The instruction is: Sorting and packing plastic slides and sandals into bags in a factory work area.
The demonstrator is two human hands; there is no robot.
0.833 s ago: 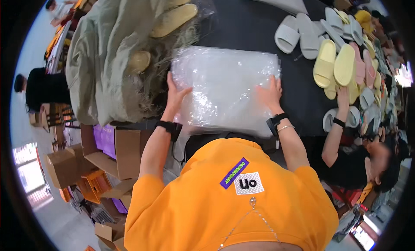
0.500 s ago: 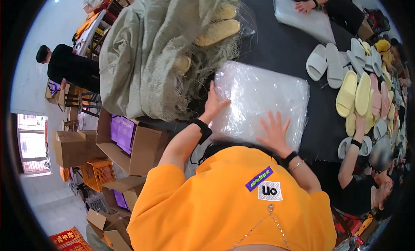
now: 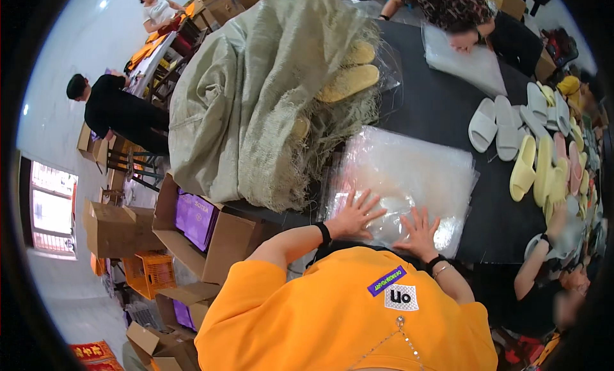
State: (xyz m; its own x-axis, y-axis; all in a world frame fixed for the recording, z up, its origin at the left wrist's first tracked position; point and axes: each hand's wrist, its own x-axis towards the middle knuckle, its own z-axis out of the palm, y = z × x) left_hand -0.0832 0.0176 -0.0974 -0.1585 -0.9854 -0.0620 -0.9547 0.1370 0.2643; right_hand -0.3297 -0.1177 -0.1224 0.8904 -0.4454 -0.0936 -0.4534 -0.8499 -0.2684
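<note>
A stack of clear plastic bags point(image 3: 409, 160) lies on the dark tabletop right in front of me. My left hand point(image 3: 355, 216) rests on its near left part, palm down with fingers spread. Close beside it, my right hand point(image 3: 419, 234) presses on the near edge, its fingers also spread. Neither hand grips anything. Just left of the stack stands a bulky grey-green woven sack point(image 3: 249, 96) with a frayed mouth, and yellow slippers point(image 3: 348, 83) show in its opening.
Grey slides point(image 3: 492, 125) and yellow slides point(image 3: 524, 170) crowd the table's right side, where a co-worker's arm point(image 3: 531, 262) reaches in. Across the table another person leans on a second plastic stack point(image 3: 464, 58). Open cardboard boxes point(image 3: 227, 243) with purple packages stand at the left, near an orange crate point(image 3: 150, 274).
My left hand has moved from the stack's left edge onto its near part, closer to my right hand. The view has shifted, so the scene sits lower and farther right.
</note>
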